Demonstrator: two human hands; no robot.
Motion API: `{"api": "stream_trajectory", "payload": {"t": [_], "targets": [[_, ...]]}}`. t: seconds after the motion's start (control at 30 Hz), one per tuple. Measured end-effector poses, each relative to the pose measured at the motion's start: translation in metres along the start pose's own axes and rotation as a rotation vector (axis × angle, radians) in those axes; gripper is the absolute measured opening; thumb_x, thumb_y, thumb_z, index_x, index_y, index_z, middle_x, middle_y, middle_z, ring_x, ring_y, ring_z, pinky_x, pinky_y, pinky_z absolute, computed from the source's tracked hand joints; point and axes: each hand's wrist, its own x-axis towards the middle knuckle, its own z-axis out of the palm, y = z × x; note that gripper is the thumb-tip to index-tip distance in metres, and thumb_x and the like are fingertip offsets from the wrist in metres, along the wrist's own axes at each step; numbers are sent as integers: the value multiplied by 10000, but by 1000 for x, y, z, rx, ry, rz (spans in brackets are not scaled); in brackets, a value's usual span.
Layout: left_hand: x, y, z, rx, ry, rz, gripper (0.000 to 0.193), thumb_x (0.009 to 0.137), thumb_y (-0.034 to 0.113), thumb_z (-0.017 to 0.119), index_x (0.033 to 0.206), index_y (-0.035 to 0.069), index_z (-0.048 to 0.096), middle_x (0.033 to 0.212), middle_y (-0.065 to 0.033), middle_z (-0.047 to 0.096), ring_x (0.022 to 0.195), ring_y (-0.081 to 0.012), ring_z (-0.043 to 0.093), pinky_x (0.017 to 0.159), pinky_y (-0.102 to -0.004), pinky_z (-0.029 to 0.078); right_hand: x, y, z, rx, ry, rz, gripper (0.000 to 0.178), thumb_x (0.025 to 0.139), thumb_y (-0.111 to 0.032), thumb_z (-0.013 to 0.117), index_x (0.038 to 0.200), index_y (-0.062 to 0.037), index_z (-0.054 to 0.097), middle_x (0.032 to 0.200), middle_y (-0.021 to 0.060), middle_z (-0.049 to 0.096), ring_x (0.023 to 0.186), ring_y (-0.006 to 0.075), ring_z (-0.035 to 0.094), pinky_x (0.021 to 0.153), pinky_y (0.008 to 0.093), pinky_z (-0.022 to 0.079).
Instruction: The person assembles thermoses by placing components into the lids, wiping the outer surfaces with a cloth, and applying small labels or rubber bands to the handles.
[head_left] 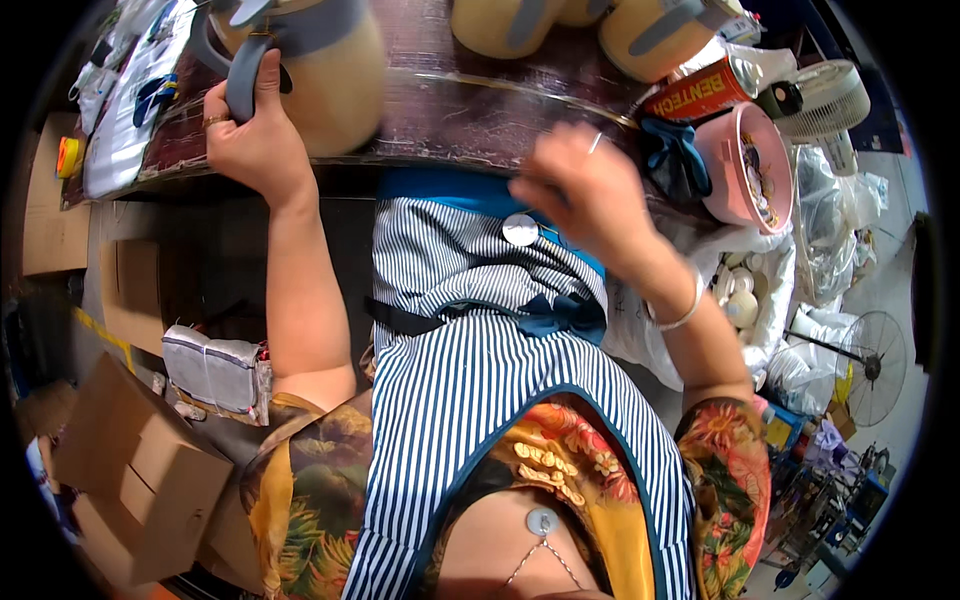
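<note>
My left hand (pixel 255 145) is closed round the grey handle (pixel 246 80) of a large beige jug (pixel 335 85) with a grey top band. The jug stands at the left on the dark, worn tabletop (pixel 450 115), its top cut off by the picture's edge. My right hand (pixel 585 190) is in the air by the table's front edge, over my striped apron (pixel 470 400). Its fingers look curled but are smeared by motion, and whether they hold anything is hidden. A white disc (pixel 520 230) lies against the apron just below that hand.
More beige jugs (pixel 505 25) stand at the far side. To the right are a red box (pixel 700 88), a pink bucket (pixel 722 165) of small parts, a small fan (pixel 825 100) and a white sack (pixel 770 300) of round pieces. Cardboard boxes (pixel 140 470) sit at lower left.
</note>
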Motion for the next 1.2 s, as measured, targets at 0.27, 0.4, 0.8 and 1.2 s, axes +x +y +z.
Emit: {"api": "stream_trajectory", "payload": {"t": [0.27, 0.4, 0.8, 1.2], "targets": [[-12, -35, -13, 269, 20, 365, 481, 902, 192, 686, 1255, -25, 440, 1255, -142, 457, 1040, -256, 524, 858, -367, 440, -92, 26, 117, -54, 53, 201, 138, 775, -186, 727, 839, -81, 664, 853, 42, 576, 844, 234, 577, 697, 340, 479], [-82, 15, -25, -3, -583, 423, 187, 888, 30, 624, 1071, 30, 589, 1090, -118, 600, 999, -251, 582, 880, -349, 463, -89, 37, 109, 272, 61, 399, 115, 791, -149, 717, 792, -62, 643, 785, 79, 577, 707, 239, 597, 625, 359, 484], [-140, 32, -21, -257, -1247, -262, 318, 859, 42, 679, 1175, 28, 649, 1159, -97, 633, 1098, -210, 623, 916, -314, 518, -78, 37, 91, 1047, 87, 589, 194, 884, -120, 685, 1034, 3, 671, 903, 46, 679, 857, 129, 604, 770, 270, 481], [-103, -20, 45, -1283, -852, -1672, 241, 1012, 216, 465, 943, 34, 607, 994, -72, 637, 1013, -237, 584, 850, -351, 452, -6, 75, 49, 1260, 165, 809, 133, 982, -168, 572, 974, -37, 594, 655, 5, 531, 536, 51, 484, 472, 209, 385]]}}
